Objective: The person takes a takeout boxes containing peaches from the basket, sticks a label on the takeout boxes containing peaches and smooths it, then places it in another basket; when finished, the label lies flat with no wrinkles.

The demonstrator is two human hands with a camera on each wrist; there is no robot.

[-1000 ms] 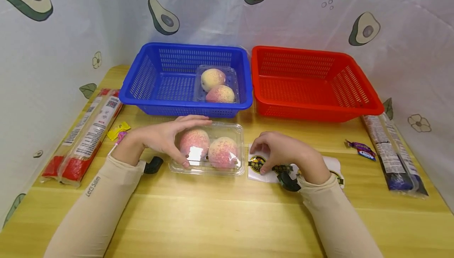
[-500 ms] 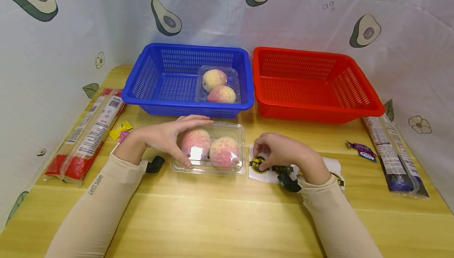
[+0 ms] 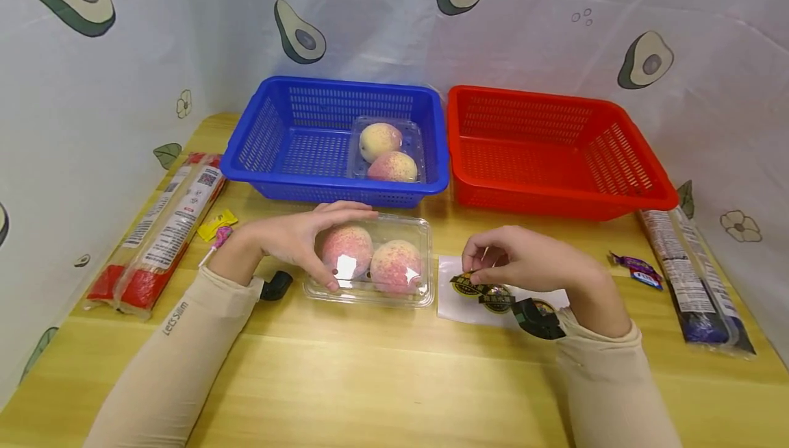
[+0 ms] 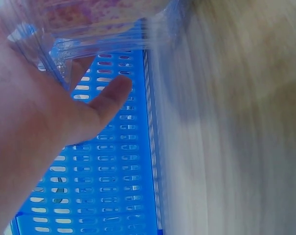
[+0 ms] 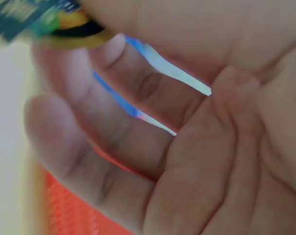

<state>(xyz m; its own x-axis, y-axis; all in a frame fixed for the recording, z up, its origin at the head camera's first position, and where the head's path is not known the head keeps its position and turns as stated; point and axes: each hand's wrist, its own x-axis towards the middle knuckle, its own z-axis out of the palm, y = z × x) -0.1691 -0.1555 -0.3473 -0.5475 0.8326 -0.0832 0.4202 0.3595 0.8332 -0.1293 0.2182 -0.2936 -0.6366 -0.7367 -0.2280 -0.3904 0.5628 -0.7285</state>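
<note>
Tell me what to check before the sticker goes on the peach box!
1. Left hand holds the clear peach box steady: ok.
2. Box lid closed: cannot tell.
3. Right hand pinches a sticker: ok.
4. Sticker fully off the white sheet: cannot tell.
5. Box lies flat on the table: ok.
6. Blue basket has room beside its packed box: ok.
</note>
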